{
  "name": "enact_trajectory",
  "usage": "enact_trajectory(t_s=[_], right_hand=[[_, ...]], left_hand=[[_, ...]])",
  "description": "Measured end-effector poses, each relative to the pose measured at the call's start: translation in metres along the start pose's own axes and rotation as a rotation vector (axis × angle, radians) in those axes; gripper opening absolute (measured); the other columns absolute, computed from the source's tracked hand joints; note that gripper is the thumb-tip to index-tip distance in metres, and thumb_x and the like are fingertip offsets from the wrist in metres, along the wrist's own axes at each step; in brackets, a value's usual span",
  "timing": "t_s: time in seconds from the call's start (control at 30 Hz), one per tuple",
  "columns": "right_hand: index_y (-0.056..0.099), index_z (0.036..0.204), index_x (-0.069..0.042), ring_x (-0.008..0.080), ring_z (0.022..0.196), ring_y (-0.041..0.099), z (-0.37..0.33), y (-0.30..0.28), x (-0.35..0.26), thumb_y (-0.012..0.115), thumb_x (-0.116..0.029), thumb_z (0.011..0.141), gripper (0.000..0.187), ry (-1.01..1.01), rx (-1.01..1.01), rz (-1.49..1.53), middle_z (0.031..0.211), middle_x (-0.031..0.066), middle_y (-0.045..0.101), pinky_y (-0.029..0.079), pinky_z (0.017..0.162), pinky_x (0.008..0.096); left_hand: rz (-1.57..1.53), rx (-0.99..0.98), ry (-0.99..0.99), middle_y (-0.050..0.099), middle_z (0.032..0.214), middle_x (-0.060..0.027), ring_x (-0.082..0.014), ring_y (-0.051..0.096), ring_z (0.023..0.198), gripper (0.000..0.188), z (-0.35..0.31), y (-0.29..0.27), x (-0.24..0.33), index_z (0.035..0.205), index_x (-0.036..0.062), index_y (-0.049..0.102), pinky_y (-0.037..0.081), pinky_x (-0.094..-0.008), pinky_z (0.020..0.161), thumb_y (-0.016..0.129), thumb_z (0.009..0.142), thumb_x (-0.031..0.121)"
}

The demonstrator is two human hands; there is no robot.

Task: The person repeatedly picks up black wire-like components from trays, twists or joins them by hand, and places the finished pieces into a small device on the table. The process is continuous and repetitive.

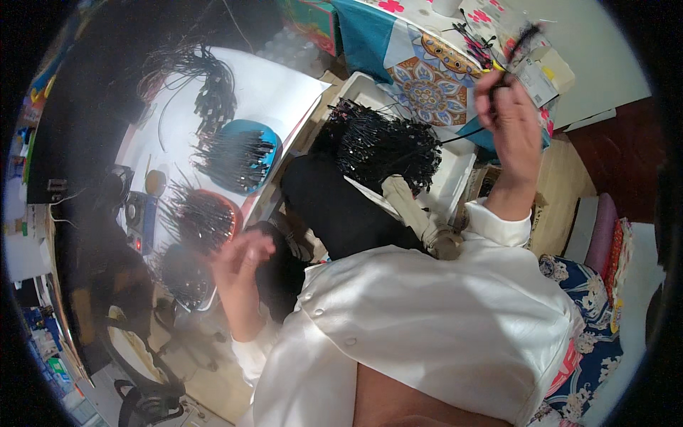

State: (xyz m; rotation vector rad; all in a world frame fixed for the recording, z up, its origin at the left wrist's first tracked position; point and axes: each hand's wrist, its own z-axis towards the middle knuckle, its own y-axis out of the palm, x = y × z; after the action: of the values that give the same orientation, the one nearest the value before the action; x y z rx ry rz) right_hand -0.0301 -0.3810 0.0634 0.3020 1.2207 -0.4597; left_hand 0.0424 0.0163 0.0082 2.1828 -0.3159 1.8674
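My right hand [512, 124] is raised at the upper right, its fingers closed round a thin black cable [466, 134]. One part of the cable runs down toward the white bin, and a blurred dark end [525, 41] sticks up above the hand. A dense heap of black cables [388, 146] with small shiny ends fills the white bin [466, 165]. Toward the left, my left hand [243, 265] hovers beside a red container [233, 213] of cables. Its fingers are bent loosely and apart, with nothing visible in them.
A blue container [269, 146] of cables and a loose cable bundle [213, 99] lie on the white table [284, 78]. Near its left edge sits a small device [139, 213] with a red light. A patterned cloth [434, 82] hangs behind the bin, with a small box [537, 85] above.
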Motion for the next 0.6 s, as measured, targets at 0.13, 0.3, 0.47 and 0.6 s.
enact_trajectory(t_s=[0.13,0.3,0.47,0.6], right_hand=[[0.052,0.101,-0.001,0.0250,0.074,0.059,0.024,0.007,0.125,0.043,-0.028,0.101,0.028,0.038,-0.200,-0.537,0.082,0.0110,0.060,0.045,0.069,0.0364],[0.055,0.099,0.003,0.0441,0.089,0.060,0.015,0.049,0.311,0.045,-0.023,0.098,0.028,0.272,-0.317,-1.154,0.093,0.0270,0.062,0.046,0.074,0.0526],[0.054,0.110,0.000,0.0402,0.104,0.058,-0.012,0.080,0.375,0.059,-0.031,0.091,0.036,0.463,-0.506,-1.329,0.104,0.0263,0.061,0.047,0.086,0.0476],[0.064,0.099,-0.002,0.0400,0.085,0.063,0.007,0.102,0.311,0.056,-0.020,0.091,0.021,0.093,-0.238,-0.974,0.093,0.0211,0.067,0.050,0.075,0.0432]], left_hand=[[0.003,0.112,-0.250,0.068,0.095,-0.0122,-0.0158,0.062,0.083,0.028,-0.022,-0.026,-0.040,0.111,-0.0052,0.061,0.048,-0.0265,0.077,0.061,0.091,0.014],[0.055,0.273,-0.274,0.068,0.095,-0.0110,-0.0132,0.061,0.079,0.026,-0.056,-0.056,-0.048,0.111,-0.0051,0.062,0.047,-0.0247,0.073,0.060,0.092,0.013],[0.225,0.516,-0.142,0.067,0.088,-0.0040,-0.0054,0.051,0.067,0.023,-0.074,-0.092,-0.039,0.110,-0.0016,0.064,0.040,-0.0185,0.060,0.060,0.094,0.015],[0.906,0.801,0.076,0.066,0.076,-0.0057,-0.0095,0.055,0.064,0.016,-0.065,-0.134,-0.034,0.096,-0.0017,0.068,0.044,-0.0237,0.060,0.062,0.091,0.012]])
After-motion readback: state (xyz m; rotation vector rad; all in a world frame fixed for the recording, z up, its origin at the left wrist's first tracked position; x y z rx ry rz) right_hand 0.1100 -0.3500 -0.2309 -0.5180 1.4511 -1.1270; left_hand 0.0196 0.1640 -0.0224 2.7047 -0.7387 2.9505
